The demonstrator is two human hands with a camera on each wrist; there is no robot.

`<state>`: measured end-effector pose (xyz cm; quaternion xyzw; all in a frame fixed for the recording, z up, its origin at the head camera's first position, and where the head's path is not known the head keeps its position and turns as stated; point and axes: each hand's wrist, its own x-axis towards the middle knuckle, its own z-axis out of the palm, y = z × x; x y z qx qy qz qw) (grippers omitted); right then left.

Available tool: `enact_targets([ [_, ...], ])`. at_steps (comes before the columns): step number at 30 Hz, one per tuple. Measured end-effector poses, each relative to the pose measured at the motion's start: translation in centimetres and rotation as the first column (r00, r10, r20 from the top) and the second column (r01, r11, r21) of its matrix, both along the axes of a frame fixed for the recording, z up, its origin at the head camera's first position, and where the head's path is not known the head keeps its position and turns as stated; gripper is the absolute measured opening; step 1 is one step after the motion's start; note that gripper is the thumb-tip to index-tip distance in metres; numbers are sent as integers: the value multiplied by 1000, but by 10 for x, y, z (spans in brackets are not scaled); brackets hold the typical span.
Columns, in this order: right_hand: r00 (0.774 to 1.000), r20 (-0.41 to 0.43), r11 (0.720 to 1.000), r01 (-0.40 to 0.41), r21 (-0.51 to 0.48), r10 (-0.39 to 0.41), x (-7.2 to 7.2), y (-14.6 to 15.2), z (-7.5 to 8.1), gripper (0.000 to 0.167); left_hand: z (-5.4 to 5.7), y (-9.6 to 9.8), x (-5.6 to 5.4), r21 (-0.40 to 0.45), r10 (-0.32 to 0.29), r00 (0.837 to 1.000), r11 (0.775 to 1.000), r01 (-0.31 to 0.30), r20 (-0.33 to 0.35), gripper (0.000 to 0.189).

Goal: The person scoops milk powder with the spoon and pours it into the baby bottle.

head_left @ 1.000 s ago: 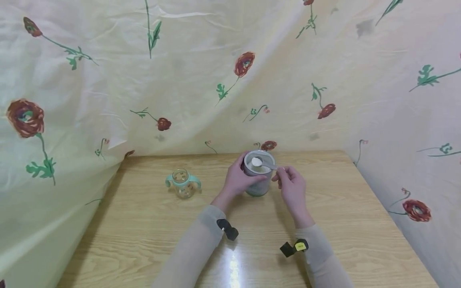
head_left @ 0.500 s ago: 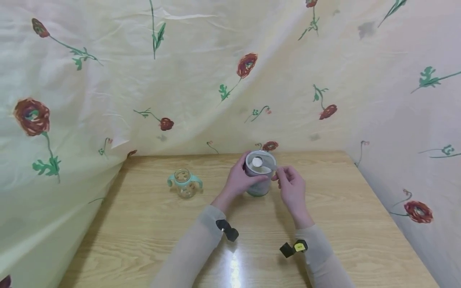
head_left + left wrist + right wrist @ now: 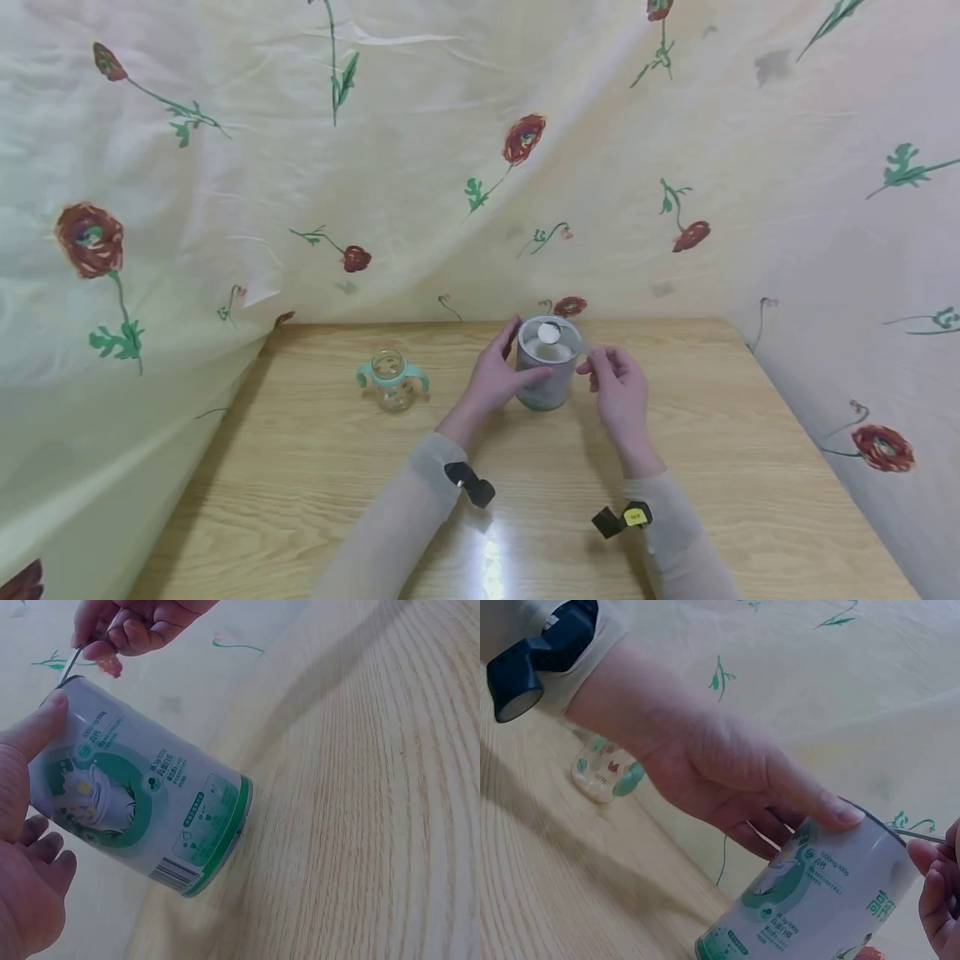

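A white-and-green can of milk powder stands on the table, its open top facing up. My left hand grips its left side, thumb across the front near the rim. In the left wrist view the thumb presses just below the rim. My right hand, to the right of the can, pinches the handle of a scoop at the rim. The scoop's bowl, filled with white powder, shows over the can's opening in the head view. The can's back and the left fingertips behind it are hidden.
A clear baby bottle with two mint-green handles and no lid stands left of the can. The wooden table ends close behind both, where a flower-patterned cloth hangs. Black wrist cameras sit on both sleeves.
The scoop's bowl has shifted slightly right over the can, with the right hand also slightly farther right. The left hand keeps its grip on the can. The head view has turned a little left.
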<state>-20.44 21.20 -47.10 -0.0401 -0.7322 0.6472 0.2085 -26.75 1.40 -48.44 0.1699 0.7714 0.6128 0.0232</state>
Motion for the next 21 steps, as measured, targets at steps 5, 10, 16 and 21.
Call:
enact_targets([
  [5, 1000, 6, 992, -14, -127, 15, 0, -2, 6, 28, 0, -3, 2, 58, -24, 1000, 998, 24, 5, 101],
  [10, 1000, 10, 983, -13, -182, 16, 1, -4, 11, 24, 3, -4, 3, 71, -34, 999, 997, 34, 3, 96],
  [16, 999, 27, 964, -21, -265, 29, 3, -5, 11, 20, 6, -8, 5, 55, -39, 999, 998, 38, 19, 96],
  [21, 998, 48, 947, -28, -321, 46, 4, -5, 13, 17, 13, -20, 10, 64, -32, 999, 997, 32, -9, 94],
])
